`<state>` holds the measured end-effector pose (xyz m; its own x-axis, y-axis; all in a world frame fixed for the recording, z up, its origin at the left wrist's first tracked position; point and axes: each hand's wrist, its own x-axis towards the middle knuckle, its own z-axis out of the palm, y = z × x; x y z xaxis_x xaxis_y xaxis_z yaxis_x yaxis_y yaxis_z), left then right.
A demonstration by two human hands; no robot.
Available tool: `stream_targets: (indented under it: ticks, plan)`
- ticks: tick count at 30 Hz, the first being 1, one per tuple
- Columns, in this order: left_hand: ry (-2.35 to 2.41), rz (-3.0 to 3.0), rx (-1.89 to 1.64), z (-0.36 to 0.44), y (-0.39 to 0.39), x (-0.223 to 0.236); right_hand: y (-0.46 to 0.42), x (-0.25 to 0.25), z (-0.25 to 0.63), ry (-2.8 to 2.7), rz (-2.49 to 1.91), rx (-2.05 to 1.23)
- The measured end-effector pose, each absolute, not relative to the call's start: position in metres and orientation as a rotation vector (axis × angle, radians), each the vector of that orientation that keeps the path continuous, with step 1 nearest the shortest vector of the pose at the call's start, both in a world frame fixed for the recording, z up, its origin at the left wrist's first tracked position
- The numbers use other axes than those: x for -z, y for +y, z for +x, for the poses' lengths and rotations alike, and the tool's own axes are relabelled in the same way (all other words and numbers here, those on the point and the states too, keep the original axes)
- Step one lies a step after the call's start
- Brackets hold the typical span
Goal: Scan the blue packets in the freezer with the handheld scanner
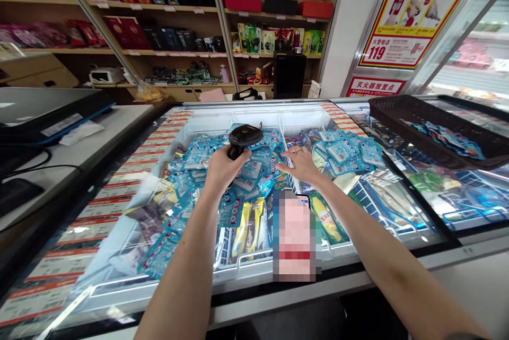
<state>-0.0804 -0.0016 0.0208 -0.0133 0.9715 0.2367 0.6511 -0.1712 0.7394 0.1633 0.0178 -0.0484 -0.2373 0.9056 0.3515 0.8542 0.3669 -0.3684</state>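
Observation:
A black barcode scanner (245, 136) stands upright in my left hand (227, 167), whose fingers are wrapped round its handle. Below and around it, blue packets (252, 170) are heaped on the glass lid of a chest freezer (286, 112). My right hand (301, 164) hovers palm down over the pile's right edge, fingers apart and holding nothing; whether its fingertips touch a packet I cannot tell. A second pile of blue packets (344, 150) lies to its right. Nearer to me, a phone (296, 239) with a blurred screen rests at the freezer's front edge.
A dark woven basket (449, 157) with several packets sits at the right. Paper price labels (131, 159) run along the freezer's left side. To the left is a counter (131, 117) with a dark machine (47, 109) and cables. Stocked shelves (159, 8) line the back wall.

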Motion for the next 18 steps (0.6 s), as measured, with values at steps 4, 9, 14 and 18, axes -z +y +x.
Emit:
stream_targets:
  ticks: [4,9,14,18]
  plan:
    - [1.676,1.874,-0.992,-0.078,-0.003,-0.023,0.017,0.05,0.154,-2.124,-1.462,-0.202]
    - [1.679,1.874,-0.967,-0.077,-0.002,-0.022,0.021,0.054,0.156,-1.95,-1.378,-0.426]
    - [1.654,1.847,-0.959,-0.077,-0.002,-0.021,0.025,0.058,0.165,-1.511,-1.168,-0.746]
    - [1.609,1.851,-0.948,-0.077,-0.004,-0.023,0.027,0.059,0.171,-1.273,-1.123,-0.788]
